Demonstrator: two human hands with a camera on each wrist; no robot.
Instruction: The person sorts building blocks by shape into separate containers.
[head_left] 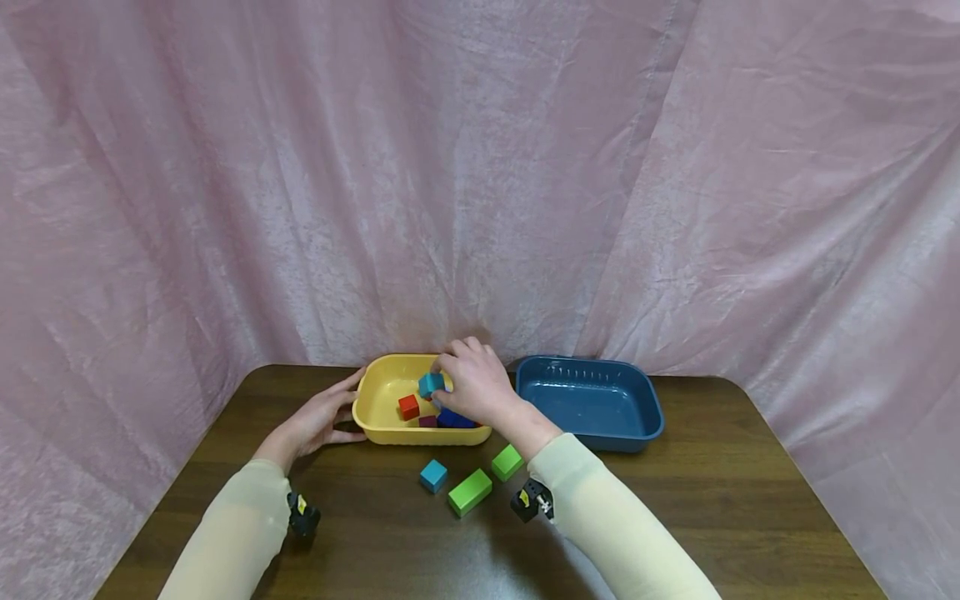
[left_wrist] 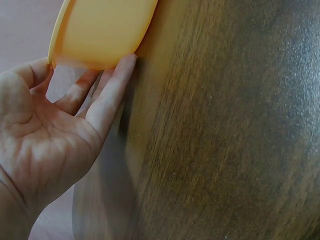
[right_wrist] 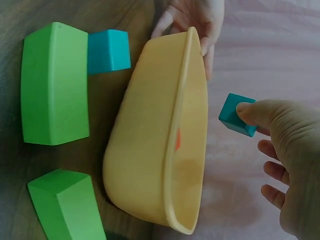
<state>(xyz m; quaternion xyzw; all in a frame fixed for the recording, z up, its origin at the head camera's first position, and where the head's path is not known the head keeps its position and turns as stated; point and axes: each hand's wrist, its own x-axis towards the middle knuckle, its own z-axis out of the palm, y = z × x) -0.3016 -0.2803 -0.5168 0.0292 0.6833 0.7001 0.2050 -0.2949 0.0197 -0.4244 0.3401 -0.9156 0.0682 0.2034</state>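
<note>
Head view showed the right hand pinching a teal cube over the yellow tray; the left hand, fingers straight, braced its side. A loose pinch might have dropped the cube outside.

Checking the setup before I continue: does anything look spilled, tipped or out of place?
Nothing stands out. The yellow plastic tub and blue plastic tub sit upright on the brown wooden table. Three loose blocks lie before the tubs. The right hand pinches a teal wooden cube.
</note>
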